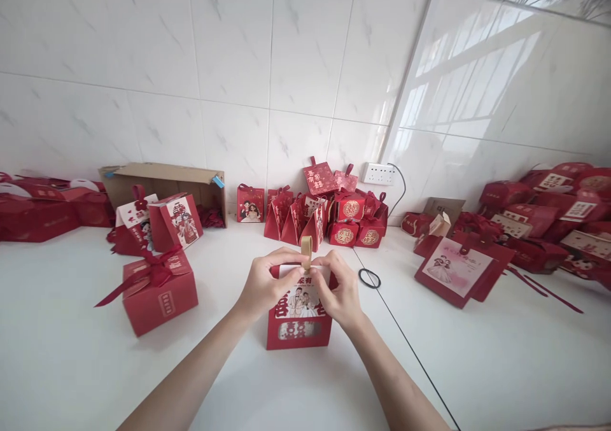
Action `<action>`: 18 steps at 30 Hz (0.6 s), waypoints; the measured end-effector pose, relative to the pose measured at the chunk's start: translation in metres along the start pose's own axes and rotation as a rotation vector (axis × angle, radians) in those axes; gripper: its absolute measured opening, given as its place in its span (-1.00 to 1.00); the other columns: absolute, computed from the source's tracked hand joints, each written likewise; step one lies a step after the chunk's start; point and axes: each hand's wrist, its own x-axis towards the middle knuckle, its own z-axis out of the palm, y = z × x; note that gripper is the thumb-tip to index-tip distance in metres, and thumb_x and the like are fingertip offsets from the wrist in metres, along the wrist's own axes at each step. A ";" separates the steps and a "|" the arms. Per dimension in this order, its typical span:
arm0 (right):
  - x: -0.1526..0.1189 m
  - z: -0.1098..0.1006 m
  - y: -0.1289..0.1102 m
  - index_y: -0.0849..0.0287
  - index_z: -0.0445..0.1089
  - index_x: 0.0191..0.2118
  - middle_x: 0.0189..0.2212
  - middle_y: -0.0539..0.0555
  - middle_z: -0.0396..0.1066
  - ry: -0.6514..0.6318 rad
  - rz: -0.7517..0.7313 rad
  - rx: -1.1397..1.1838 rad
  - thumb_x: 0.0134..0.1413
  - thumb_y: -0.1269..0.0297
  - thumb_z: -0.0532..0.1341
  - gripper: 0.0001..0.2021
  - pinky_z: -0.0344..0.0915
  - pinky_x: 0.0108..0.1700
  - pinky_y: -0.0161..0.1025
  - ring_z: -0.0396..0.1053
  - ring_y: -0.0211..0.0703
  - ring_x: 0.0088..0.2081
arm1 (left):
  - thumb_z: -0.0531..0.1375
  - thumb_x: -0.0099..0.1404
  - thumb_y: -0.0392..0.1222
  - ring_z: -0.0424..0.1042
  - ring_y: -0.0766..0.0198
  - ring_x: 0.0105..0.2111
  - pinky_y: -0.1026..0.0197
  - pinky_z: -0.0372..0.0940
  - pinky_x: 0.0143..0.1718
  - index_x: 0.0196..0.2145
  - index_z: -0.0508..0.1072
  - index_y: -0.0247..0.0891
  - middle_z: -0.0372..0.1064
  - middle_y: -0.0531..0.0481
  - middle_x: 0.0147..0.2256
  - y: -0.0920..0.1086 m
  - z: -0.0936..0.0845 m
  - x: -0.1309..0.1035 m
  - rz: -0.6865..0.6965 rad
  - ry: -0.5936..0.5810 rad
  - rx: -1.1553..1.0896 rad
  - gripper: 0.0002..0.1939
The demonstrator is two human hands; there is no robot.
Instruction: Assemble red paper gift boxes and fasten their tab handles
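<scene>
one head-worn camera looks forward and down, close over the white counter (pixel 71 367), facing the tiled wall (pixel 229 42).

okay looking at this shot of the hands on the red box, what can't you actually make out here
Head view only:
- Top of the red box: covered by left hand and right hand.
- Foot of the tan loop: hidden in their grip.
- Cardboard carton contents: too dark.
- Red boxes at right: cut by frame edge.
</scene>
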 end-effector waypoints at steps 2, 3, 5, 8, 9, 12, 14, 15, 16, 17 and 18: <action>0.000 -0.002 0.000 0.18 0.34 -0.35 -0.50 -0.02 0.22 -0.024 0.014 0.008 0.14 0.39 0.09 -0.90 0.15 -0.43 -0.32 0.22 -0.28 -0.47 | 0.21 0.10 -0.25 0.47 0.24 -0.29 0.26 0.37 -0.23 -0.34 0.55 -0.26 0.49 -0.03 -0.33 -0.002 0.000 0.000 -0.005 0.011 -0.011 -0.84; 0.000 -0.003 -0.001 0.18 0.34 -0.34 -0.51 -0.03 0.22 -0.038 0.020 0.013 0.14 0.39 0.09 -0.90 0.14 -0.44 -0.32 0.21 -0.28 -0.48 | 0.21 0.10 -0.25 0.47 0.24 -0.30 0.26 0.37 -0.24 -0.34 0.55 -0.27 0.49 -0.03 -0.34 -0.003 0.000 0.000 -0.003 0.017 -0.017 -0.84; 0.001 -0.005 -0.002 0.17 0.34 -0.34 -0.51 -0.03 0.21 -0.062 0.026 0.020 0.14 0.39 0.09 -0.90 0.12 -0.45 -0.32 0.21 -0.28 -0.48 | 0.22 0.09 -0.27 0.47 0.24 -0.32 0.27 0.37 -0.27 -0.34 0.55 -0.27 0.50 -0.03 -0.35 -0.004 0.001 -0.001 0.006 0.022 -0.028 -0.85; 0.003 -0.007 -0.002 0.17 0.33 -0.35 -0.50 -0.02 0.23 -0.075 0.025 0.029 0.13 0.39 0.09 -0.91 0.12 -0.44 -0.32 0.21 -0.27 -0.47 | 0.21 0.10 -0.30 0.47 0.28 -0.35 0.29 0.36 -0.31 -0.36 0.55 -0.26 0.50 -0.01 -0.37 -0.003 0.002 -0.002 0.046 0.024 -0.041 -0.86; 0.003 -0.007 -0.003 0.18 0.32 -0.36 -0.50 -0.02 0.23 -0.077 0.026 0.034 0.13 0.39 0.09 -0.91 0.12 -0.44 -0.32 0.21 -0.27 -0.47 | 0.21 0.10 -0.31 0.46 0.29 -0.36 0.30 0.36 -0.31 -0.37 0.55 -0.26 0.50 0.00 -0.37 -0.002 0.002 -0.002 0.066 0.022 -0.043 -0.87; 0.004 -0.006 -0.002 0.18 0.31 -0.37 -0.50 -0.02 0.24 -0.089 0.034 0.047 0.12 0.39 0.09 -0.91 0.11 -0.43 -0.32 0.21 -0.28 -0.46 | 0.21 0.11 -0.33 0.45 0.30 -0.37 0.29 0.35 -0.32 -0.38 0.54 -0.26 0.49 -0.01 -0.39 -0.002 0.002 -0.002 0.112 0.007 -0.039 -0.88; 0.004 -0.005 -0.002 0.18 0.30 -0.37 -0.50 -0.02 0.24 -0.086 0.042 0.058 0.12 0.39 0.09 -0.91 0.11 -0.43 -0.33 0.21 -0.28 -0.46 | 0.20 0.12 -0.32 0.44 0.29 -0.37 0.28 0.35 -0.33 -0.37 0.54 -0.26 0.47 -0.01 -0.39 -0.003 0.003 -0.002 0.131 0.011 -0.028 -0.88; 0.003 -0.005 -0.002 0.18 0.30 -0.37 -0.50 -0.03 0.24 -0.080 0.045 0.064 0.12 0.38 0.09 -0.91 0.11 -0.43 -0.33 0.22 -0.28 -0.46 | 0.19 0.14 -0.32 0.44 0.29 -0.37 0.27 0.34 -0.32 -0.36 0.53 -0.27 0.46 -0.02 -0.39 -0.003 0.003 -0.003 0.140 0.015 -0.023 -0.88; 0.003 -0.004 -0.001 0.17 0.30 -0.37 -0.49 -0.03 0.24 -0.071 0.044 0.070 0.12 0.38 0.09 -0.92 0.12 -0.42 -0.32 0.22 -0.28 -0.46 | 0.17 0.15 -0.31 0.43 0.29 -0.35 0.27 0.34 -0.30 -0.34 0.52 -0.27 0.45 -0.02 -0.38 -0.004 0.003 -0.003 0.152 0.012 -0.021 -0.87; 0.002 -0.004 -0.001 0.17 0.29 -0.38 -0.49 -0.03 0.24 -0.064 0.042 0.077 0.12 0.38 0.08 -0.91 0.13 -0.42 -0.32 0.22 -0.28 -0.46 | 0.15 0.17 -0.31 0.43 0.29 -0.34 0.26 0.34 -0.28 -0.32 0.51 -0.27 0.44 -0.02 -0.37 -0.004 0.003 -0.004 0.167 0.002 -0.019 -0.86; 0.002 -0.004 -0.001 0.17 0.29 -0.37 -0.49 -0.02 0.24 -0.058 0.035 0.084 0.11 0.37 0.08 -0.92 0.14 -0.41 -0.31 0.23 -0.27 -0.46 | 0.14 0.19 -0.30 0.43 0.29 -0.32 0.26 0.33 -0.26 -0.30 0.51 -0.27 0.43 -0.03 -0.35 -0.004 0.003 -0.004 0.186 -0.009 -0.017 -0.84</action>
